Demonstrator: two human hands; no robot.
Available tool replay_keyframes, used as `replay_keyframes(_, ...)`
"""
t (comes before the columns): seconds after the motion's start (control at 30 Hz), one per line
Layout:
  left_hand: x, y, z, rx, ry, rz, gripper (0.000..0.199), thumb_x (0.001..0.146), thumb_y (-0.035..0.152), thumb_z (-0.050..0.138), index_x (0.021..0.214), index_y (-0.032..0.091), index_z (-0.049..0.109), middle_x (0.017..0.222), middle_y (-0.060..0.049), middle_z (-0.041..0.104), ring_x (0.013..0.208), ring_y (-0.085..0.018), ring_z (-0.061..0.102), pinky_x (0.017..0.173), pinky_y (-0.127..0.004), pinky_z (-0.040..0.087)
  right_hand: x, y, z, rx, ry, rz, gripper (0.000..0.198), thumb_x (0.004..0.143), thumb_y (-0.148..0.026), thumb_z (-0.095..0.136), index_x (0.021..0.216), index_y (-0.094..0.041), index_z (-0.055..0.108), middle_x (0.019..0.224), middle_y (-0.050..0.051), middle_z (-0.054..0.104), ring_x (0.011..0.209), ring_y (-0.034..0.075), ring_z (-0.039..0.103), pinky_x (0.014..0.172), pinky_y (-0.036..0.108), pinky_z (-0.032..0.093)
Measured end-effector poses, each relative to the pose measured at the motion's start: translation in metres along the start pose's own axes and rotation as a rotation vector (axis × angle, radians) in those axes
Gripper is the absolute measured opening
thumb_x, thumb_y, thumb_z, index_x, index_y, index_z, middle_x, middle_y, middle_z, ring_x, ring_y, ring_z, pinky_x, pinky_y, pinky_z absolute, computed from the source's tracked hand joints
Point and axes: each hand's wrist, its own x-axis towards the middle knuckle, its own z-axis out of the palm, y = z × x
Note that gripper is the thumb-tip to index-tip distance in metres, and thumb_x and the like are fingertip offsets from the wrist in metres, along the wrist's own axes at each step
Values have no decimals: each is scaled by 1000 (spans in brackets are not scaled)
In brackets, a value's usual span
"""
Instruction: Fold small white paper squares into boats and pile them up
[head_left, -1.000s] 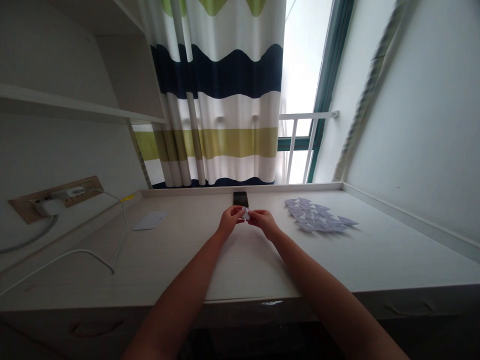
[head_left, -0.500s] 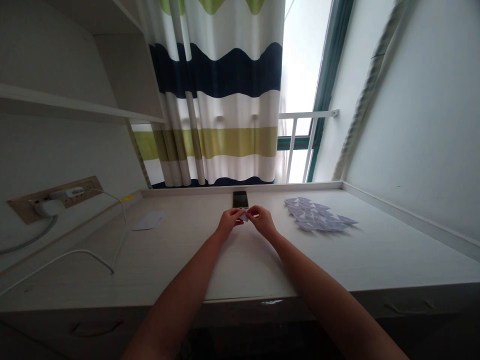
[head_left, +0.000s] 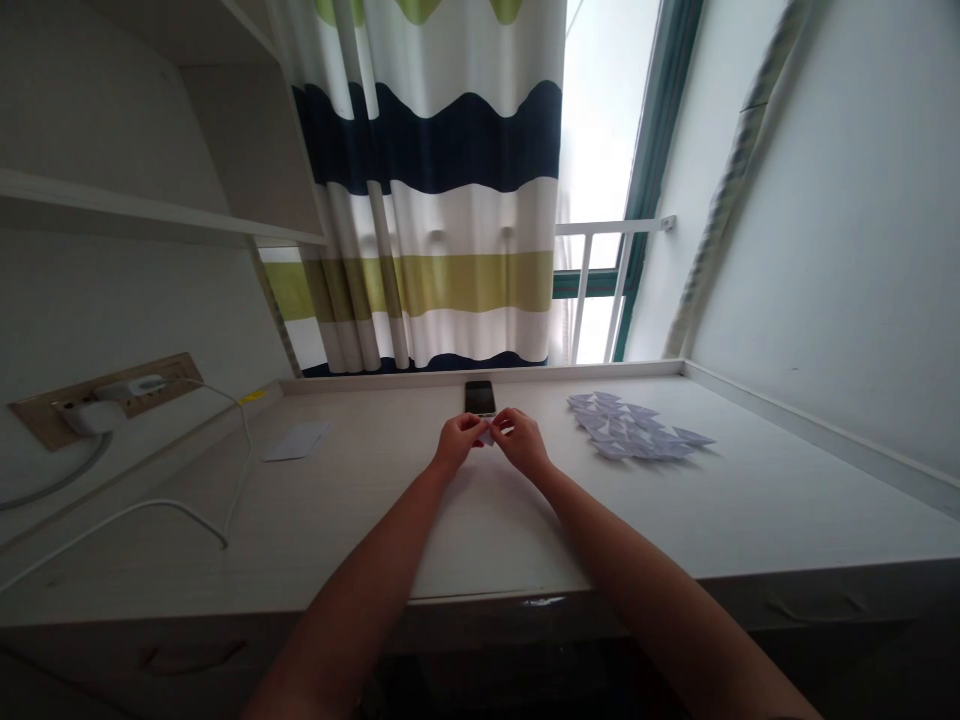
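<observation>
Between my two hands is a small piece of white paper [head_left: 487,436], partly covered by the fingers. My left hand [head_left: 459,441] pinches its left side, and my right hand [head_left: 520,440] pinches the right side. The fold lines are too small to make out. Just beyond the fingers a dark-screened phone [head_left: 480,397] lies on the white desk [head_left: 502,540]. Off to the right sits a spread pile of folded white paper pieces [head_left: 630,430]. A flat stack of white paper [head_left: 297,441] lies to the left.
A white cable [head_left: 240,480] runs across the desk's left side from plugs in a wall socket [head_left: 112,395]. Raised edging [head_left: 795,425] borders the desk at the right and back. Shelves [head_left: 150,212] overhang the left. A striped curtain [head_left: 450,220] hangs behind.
My fingers have shifted slightly around the small paper, with both hands still pinching it. The view has moved a little; the phone, pile and stack stay in place.
</observation>
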Motion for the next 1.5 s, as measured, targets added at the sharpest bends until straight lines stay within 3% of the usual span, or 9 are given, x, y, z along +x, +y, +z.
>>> replay_keyframes(0.57, 2, -7, 2, 117, 46, 41, 17, 63, 29, 60, 60, 14, 52, 57, 1, 54, 52, -10, 53, 47, -22, 46, -7, -14, -2, -261, -21, -90, 7, 76, -23, 52, 72, -18, 56, 78, 5, 59, 63, 14, 55, 57, 26, 41)
replay_keyframes(0.83, -1, 2, 0, -3, -4, -25, 19, 66, 31, 60, 73, 12, 61, 72, -5, 60, 65, -14, 57, 57, -28, 50, -2, -3, 1, 34, 0, -83, 10, 75, -23, 51, 73, -16, 57, 80, 5, 56, 64, 11, 56, 59, 25, 48)
replay_keyframes(1.07, 2, -1, -1, -23, -30, -21, 29, 61, 37, 66, 75, 11, 64, 73, -6, 61, 66, -14, 57, 60, -30, 49, 1, 1, -1, 106, 30, -45, 6, 71, -20, 55, 74, -16, 58, 74, 3, 59, 65, 12, 57, 61, 25, 50)
replay_keyframes(1.33, 6, -3, -7, 81, -19, 32, 26, 60, 36, 66, 69, 11, 66, 68, -6, 63, 62, -14, 57, 58, -28, 47, 5, 11, 0, 306, -67, 165, 8, 66, -20, 61, 73, -16, 60, 64, 2, 62, 55, 12, 58, 54, 26, 50)
replay_keyframes(1.5, 1, 4, -6, 32, -10, 15, 27, 62, 34, 66, 76, 11, 65, 73, -6, 64, 65, -15, 59, 59, -29, 49, 9, 12, -1, 431, -36, 236, 10, 62, -21, 64, 69, -16, 61, 65, 3, 63, 57, 13, 59, 56, 29, 52)
